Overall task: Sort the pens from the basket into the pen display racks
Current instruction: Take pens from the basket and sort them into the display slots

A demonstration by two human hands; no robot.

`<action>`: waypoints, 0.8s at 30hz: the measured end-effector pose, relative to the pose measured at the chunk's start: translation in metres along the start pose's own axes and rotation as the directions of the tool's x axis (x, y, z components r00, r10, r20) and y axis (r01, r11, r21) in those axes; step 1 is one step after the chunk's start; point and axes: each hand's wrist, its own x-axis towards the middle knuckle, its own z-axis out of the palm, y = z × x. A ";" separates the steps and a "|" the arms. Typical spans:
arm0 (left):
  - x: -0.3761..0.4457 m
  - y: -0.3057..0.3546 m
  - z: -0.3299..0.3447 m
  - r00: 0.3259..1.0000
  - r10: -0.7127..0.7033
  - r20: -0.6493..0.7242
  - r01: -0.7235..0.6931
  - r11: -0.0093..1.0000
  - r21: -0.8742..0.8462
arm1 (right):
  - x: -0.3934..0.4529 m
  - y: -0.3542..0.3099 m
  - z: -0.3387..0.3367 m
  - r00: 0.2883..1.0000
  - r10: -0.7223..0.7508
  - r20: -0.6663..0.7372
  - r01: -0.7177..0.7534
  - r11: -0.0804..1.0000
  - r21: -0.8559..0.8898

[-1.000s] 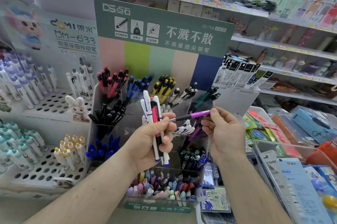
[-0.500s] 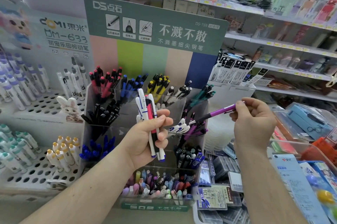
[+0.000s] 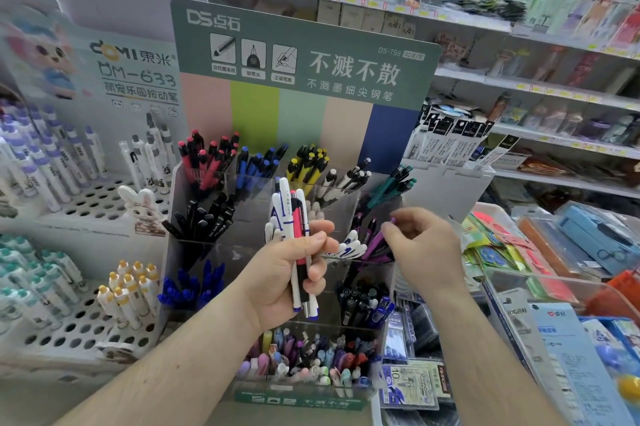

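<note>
**Purple pen at the rack's right-hand middle compartment**

The left hand (image 3: 284,273) gripped a bundle of pens (image 3: 294,235) upright in front of the clear rack (image 3: 194,252); the bundle comprised white pens with blue markings and one pink-and-black pen, their tips projecting below the palm. The right hand (image 3: 420,245) pinched the upper end of a purple pen (image 3: 375,242) between thumb and fingertips. That pen slanted down to the left, its lower part among other purple pens in the middle compartment on the rack's right side, just beside a cluster of white-and-blue pens (image 3: 349,247). Other compartments held red, blue, yellow, black and teal pens. A green header card (image 3: 304,55) stood behind the rack. White perforated stands (image 3: 86,200) with capped pens lay to the left.
</note>
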 end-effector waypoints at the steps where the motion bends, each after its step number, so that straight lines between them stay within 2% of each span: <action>1: 0.000 -0.001 0.000 1.000 -0.006 -0.001 0.006 1.000 0.007 | 0.000 0.000 0.002 1.000 0.011 0.022 -0.011 1.000 -0.024; 6: -0.002 -0.003 -0.003 1.000 -0.026 0.009 0.026 0.999 0.033 | 0.002 -0.001 0.006 0.995 0.041 0.094 -0.016 0.969 -0.248; 11: -0.003 -0.003 -0.003 0.997 -0.063 0.055 0.060 0.996 0.059 | -0.002 -0.003 0.003 0.996 0.040 0.076 -0.015 0.952 -0.304; 14: -0.004 -0.002 -0.005 0.988 -0.109 0.108 0.091 0.984 0.156 | -0.009 -0.016 0.003 0.997 -0.051 -0.063 0.040 0.987 -0.159; 15: -0.005 -0.002 -0.006 0.983 -0.134 0.127 0.110 0.978 0.177 | -0.011 -0.021 0.004 0.997 -0.044 -0.059 0.040 0.996 -0.075; 17: -0.007 -0.001 -0.007 0.965 -0.194 0.175 0.160 0.968 0.192 | -0.015 -0.034 0.006 0.994 0.008 0.105 -0.023 0.990 0.137; 20: -0.010 0.000 -0.006 0.937 -0.247 0.247 0.193 0.956 0.222 | -0.023 -0.050 0.009 0.892 0.037 0.451 -0.197 0.929 0.313; 22: -0.012 0.001 -0.007 0.939 -0.239 0.247 0.179 0.953 0.243 | -0.026 -0.051 0.012 0.871 0.009 0.490 -0.212 0.909 0.359; 24: -0.013 0.003 -0.008 0.956 -0.206 0.208 0.151 0.956 0.252 | -0.027 -0.049 0.014 0.899 0.002 0.439 -0.195 0.897 0.395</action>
